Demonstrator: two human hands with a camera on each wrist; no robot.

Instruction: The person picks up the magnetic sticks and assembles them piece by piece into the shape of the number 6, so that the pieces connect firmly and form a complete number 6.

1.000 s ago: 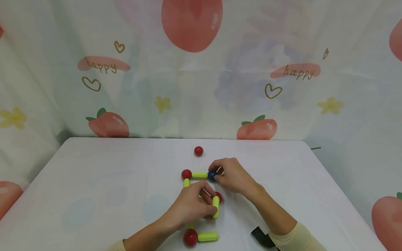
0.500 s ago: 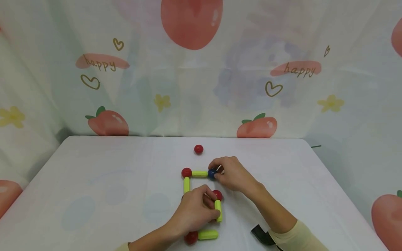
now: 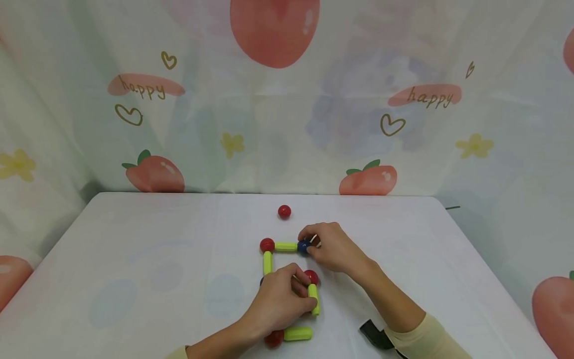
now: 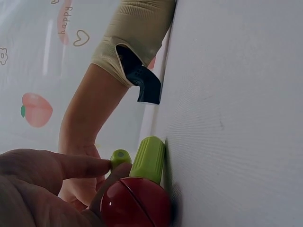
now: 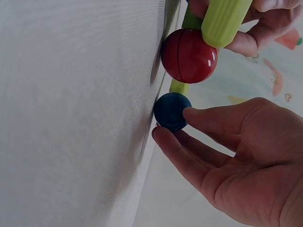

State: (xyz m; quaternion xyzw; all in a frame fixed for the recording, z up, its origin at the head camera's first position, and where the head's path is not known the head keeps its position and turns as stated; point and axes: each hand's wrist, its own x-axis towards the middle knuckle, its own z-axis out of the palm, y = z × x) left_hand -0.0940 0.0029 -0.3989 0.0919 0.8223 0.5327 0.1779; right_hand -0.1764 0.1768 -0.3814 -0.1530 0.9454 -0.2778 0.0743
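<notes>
My left hand [image 3: 280, 299] pinches a yellow-green toy building rod [image 3: 314, 301] between thumb and fingers. In the right wrist view, the end of this rod [image 5: 225, 23] is right at a red ball [image 5: 189, 56]. Thumb and fingers of my right hand [image 3: 334, 249] pinch a blue ball [image 5: 172, 111] near the table surface. From the blue ball, another rod [image 3: 285, 247] runs left to a red corner ball [image 3: 267, 245]. A further rod [image 3: 267, 263] leads from that corner toward me, then passes behind my left hand, where a dark ball is mostly hidden.
At the front lies a red ball [image 3: 274, 339] joined to a rod [image 3: 298, 334] pointing right. A loose red ball [image 3: 284, 212] sits farther back on the white table [image 3: 157, 279]. A black curved object [image 3: 374, 334] sticks out of the right sleeve [image 3: 426, 336].
My left hand has shifted slightly right with its rod, bringing the rod's far end up to the red ball. My right hand stays on the blue ball.
</notes>
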